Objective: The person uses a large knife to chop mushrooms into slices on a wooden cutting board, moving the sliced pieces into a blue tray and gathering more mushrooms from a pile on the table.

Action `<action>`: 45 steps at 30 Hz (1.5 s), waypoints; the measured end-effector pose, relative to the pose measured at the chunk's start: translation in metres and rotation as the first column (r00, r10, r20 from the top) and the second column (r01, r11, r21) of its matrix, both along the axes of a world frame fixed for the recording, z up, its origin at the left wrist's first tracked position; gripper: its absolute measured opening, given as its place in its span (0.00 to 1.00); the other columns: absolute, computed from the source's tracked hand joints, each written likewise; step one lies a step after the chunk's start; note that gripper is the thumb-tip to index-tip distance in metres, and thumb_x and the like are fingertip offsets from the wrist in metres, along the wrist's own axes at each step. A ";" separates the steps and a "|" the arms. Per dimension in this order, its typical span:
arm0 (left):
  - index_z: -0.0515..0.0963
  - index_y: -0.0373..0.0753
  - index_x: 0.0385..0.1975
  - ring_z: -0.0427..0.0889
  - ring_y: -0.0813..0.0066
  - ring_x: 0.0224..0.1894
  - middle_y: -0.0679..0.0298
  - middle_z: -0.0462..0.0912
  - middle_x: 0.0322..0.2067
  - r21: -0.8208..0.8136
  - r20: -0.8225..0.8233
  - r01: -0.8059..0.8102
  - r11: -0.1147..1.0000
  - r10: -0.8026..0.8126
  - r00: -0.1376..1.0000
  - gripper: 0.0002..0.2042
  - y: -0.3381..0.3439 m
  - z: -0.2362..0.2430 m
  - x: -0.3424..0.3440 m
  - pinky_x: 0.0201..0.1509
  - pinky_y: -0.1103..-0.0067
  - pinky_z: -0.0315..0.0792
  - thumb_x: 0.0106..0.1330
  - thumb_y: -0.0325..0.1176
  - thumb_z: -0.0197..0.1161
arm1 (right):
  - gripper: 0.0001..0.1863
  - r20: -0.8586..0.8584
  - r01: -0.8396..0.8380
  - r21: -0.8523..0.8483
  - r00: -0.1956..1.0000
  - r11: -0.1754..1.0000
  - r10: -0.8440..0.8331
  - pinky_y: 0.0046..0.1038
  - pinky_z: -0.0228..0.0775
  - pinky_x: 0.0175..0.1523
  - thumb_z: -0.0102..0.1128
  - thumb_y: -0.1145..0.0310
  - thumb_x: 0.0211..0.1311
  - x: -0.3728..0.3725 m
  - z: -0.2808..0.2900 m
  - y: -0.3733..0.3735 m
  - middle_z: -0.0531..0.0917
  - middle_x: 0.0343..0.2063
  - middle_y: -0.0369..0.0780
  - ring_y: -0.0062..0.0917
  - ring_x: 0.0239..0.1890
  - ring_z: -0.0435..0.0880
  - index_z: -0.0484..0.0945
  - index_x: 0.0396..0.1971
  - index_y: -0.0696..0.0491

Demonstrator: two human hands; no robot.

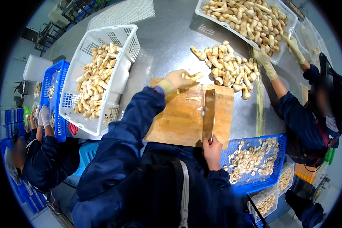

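A wooden cutting board (174, 117) lies in front of me at the table's near edge. In my gloved left hand (174, 80), over the board's far edge, is a thick-stemmed mushroom (195, 76) pointing to the right. My right hand (212, 152) is wrapped round the handle of a cleaver (209, 114), its broad blade upright above the right part of the board. Between my left hand and the blade lies a pale mushroom slice (194, 98), with small scraps near the blade. Just beyond the board is a heap of whole mushrooms (231, 68).
To the left stands a white crate (118, 79) of mushrooms, with a blue crate (66, 72) beyond. At lower right, a blue basket (281, 152) holds trimmings. Far right, a co-worker's gloved hands (267, 62) touch a white crate (224, 23). Another person (45, 163) works at left.
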State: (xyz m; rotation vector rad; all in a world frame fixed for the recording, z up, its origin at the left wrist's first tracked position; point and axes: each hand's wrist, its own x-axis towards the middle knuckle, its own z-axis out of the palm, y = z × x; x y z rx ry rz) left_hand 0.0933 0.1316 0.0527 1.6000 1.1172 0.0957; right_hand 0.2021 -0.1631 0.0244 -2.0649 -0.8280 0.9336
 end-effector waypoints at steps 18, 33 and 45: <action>0.74 0.40 0.50 0.77 0.75 0.32 0.67 0.76 0.49 -0.329 0.909 0.262 0.907 0.379 -0.170 0.17 0.011 -0.122 -0.141 0.18 0.81 0.63 0.60 0.32 0.52 | 0.03 -0.292 0.561 0.170 0.814 0.810 -0.503 0.23 0.61 0.12 0.49 0.75 0.57 0.039 0.025 0.003 0.69 0.11 0.36 0.20 0.07 0.68 0.66 0.29 0.57; 0.63 0.38 0.60 0.63 0.90 0.18 0.64 0.73 0.48 -0.102 0.795 -0.955 0.279 0.600 0.090 0.27 0.071 -0.100 -0.082 0.13 0.90 0.53 0.57 0.16 0.48 | 0.08 -0.130 0.557 0.104 0.829 0.824 -0.544 0.23 0.59 0.12 0.49 0.75 0.57 0.062 0.014 0.078 0.69 0.13 0.35 0.18 0.08 0.68 0.69 0.37 0.60; 0.64 0.39 0.60 0.69 0.87 0.25 0.60 0.70 0.53 -0.245 0.696 -0.923 0.298 0.717 0.047 0.26 0.073 -0.079 -0.078 0.17 0.92 0.57 0.58 0.17 0.49 | 0.05 -0.110 0.545 0.095 0.837 0.833 -0.536 0.23 0.59 0.12 0.50 0.72 0.59 0.070 0.014 0.100 0.69 0.12 0.35 0.19 0.08 0.67 0.66 0.29 0.57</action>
